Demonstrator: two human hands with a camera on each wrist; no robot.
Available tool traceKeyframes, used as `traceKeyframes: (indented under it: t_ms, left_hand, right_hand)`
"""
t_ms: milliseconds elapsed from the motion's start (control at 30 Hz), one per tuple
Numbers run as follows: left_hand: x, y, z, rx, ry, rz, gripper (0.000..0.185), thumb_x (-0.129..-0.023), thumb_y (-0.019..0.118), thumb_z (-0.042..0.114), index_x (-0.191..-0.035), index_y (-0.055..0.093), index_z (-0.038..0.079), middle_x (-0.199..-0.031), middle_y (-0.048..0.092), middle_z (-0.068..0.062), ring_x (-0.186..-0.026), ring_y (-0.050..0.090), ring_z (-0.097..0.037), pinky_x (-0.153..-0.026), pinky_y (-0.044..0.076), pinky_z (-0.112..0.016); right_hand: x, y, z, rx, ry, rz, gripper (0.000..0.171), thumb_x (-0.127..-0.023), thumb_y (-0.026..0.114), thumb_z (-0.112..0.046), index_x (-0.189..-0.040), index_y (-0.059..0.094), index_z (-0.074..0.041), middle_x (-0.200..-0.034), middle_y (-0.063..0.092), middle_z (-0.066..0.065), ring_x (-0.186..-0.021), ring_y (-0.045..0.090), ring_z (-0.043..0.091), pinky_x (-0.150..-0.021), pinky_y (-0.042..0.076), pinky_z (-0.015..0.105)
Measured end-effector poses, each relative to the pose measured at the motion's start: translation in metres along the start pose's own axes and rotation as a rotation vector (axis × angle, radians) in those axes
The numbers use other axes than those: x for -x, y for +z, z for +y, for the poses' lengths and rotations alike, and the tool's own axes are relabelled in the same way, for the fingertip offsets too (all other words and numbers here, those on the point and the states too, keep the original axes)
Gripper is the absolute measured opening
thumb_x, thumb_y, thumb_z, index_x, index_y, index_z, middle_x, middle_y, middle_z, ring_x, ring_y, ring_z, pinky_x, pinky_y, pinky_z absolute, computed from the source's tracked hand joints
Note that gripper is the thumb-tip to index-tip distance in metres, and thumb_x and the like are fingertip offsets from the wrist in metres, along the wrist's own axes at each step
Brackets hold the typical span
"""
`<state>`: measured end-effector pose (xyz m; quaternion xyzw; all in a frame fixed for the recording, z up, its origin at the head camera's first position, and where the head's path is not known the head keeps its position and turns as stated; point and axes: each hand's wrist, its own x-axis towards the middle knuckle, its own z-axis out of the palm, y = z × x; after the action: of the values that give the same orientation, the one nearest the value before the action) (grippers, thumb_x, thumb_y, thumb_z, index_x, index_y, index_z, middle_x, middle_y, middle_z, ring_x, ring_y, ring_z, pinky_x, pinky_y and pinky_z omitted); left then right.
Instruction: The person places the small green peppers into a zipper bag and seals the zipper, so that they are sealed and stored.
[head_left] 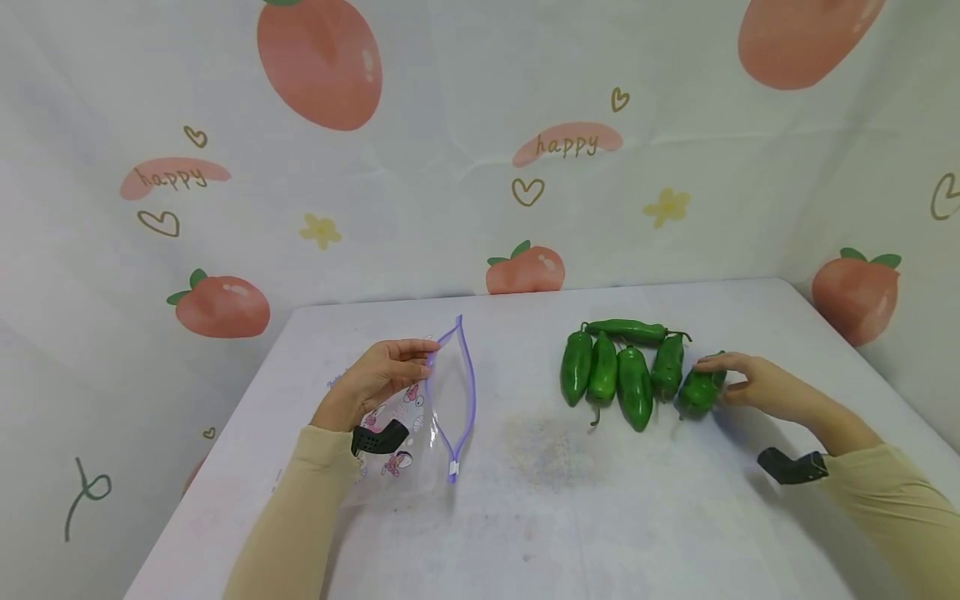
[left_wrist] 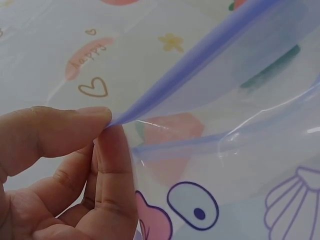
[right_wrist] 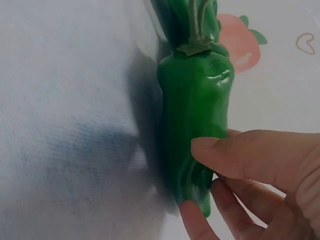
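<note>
My left hand pinches one side of the purple zip rim of a clear zip bag. Its mouth gapes toward the right, with a white slider at the near end. Up close in the left wrist view, thumb and fingertips hold the purple strip, and sea-themed prints show on the plastic. On the right, my right hand grips the rightmost green pepper, which lies on the table. The right wrist view shows the thumb on that pepper's side and a fingertip near its tip.
Left of the held pepper lie several more green peppers, among them an upright-lying one and one placed crosswise behind. The white table meets a fruit-printed cloth at its back edge.
</note>
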<state>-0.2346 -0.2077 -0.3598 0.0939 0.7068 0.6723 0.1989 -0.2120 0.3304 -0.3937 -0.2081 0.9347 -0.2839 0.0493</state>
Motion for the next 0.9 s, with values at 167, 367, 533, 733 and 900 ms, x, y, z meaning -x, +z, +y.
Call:
traceKeyframes:
  t_ms: [167, 367, 533, 733, 900]
  left_hand:
    - [0.0006, -0.0008, 0.0003, 0.015, 0.001, -0.001, 0.029, -0.088, 0.061, -0.006, -0.114, 0.065, 0.009, -0.101, 0.061, 0.003, -0.085, 0.057, -0.008, -0.074, 0.050, -0.018]
    - [0.0007, -0.0026, 0.0004, 0.024, 0.003, -0.016, 0.029, -0.088, 0.061, -0.005, -0.107, 0.067, 0.015, -0.099, 0.061, 0.003, -0.083, 0.056, -0.008, -0.070, 0.049, -0.018]
    - [0.0008, -0.0038, 0.0011, 0.035, 0.007, -0.025, 0.029, -0.089, 0.061, -0.006, -0.104, 0.069, 0.018, -0.097, 0.061, 0.003, -0.081, 0.056, -0.008, -0.069, 0.048, -0.018]
    - [-0.0002, -0.0049, 0.0006, 0.038, 0.015, -0.026, 0.030, -0.089, 0.061, -0.006, -0.103, 0.070, 0.020, -0.096, 0.062, 0.004, -0.081, 0.056, -0.007, -0.069, 0.048, -0.018]
    - [0.0006, -0.0040, 0.0016, 0.028, 0.005, -0.017, 0.029, -0.089, 0.061, -0.005, -0.104, 0.069, 0.018, -0.099, 0.061, 0.003, -0.084, 0.057, -0.008, -0.073, 0.050, -0.018]
  right_hand:
    - [-0.0018, -0.0001, -0.0029, 0.003, 0.017, -0.007, 0.044, -0.077, 0.072, 0.004, -0.120, 0.062, 0.006, -0.127, 0.054, 0.032, -0.119, 0.046, 0.051, -0.090, 0.044, 0.064]
    - [-0.0045, -0.0004, -0.0064, 0.039, 0.072, -0.020, 0.044, -0.079, 0.074, -0.005, -0.120, 0.063, 0.005, -0.127, 0.053, 0.033, -0.119, 0.044, 0.054, -0.093, 0.038, 0.068]
    - [-0.0081, -0.0004, -0.0082, 0.066, 0.088, -0.026, 0.045, -0.080, 0.074, -0.010, -0.121, 0.063, 0.006, -0.130, 0.050, 0.034, -0.122, 0.039, 0.057, -0.097, 0.031, 0.071]
    - [-0.0090, -0.0017, -0.0081, 0.067, 0.086, -0.017, 0.046, -0.080, 0.075, -0.016, -0.120, 0.063, 0.004, -0.131, 0.051, 0.035, -0.126, 0.035, 0.059, -0.105, 0.001, 0.074]
    - [-0.0076, -0.0028, -0.0057, 0.082, 0.079, -0.019, 0.045, -0.080, 0.077, -0.021, -0.119, 0.065, 0.000, -0.127, 0.055, 0.032, -0.124, 0.039, 0.058, -0.101, -0.004, 0.077]
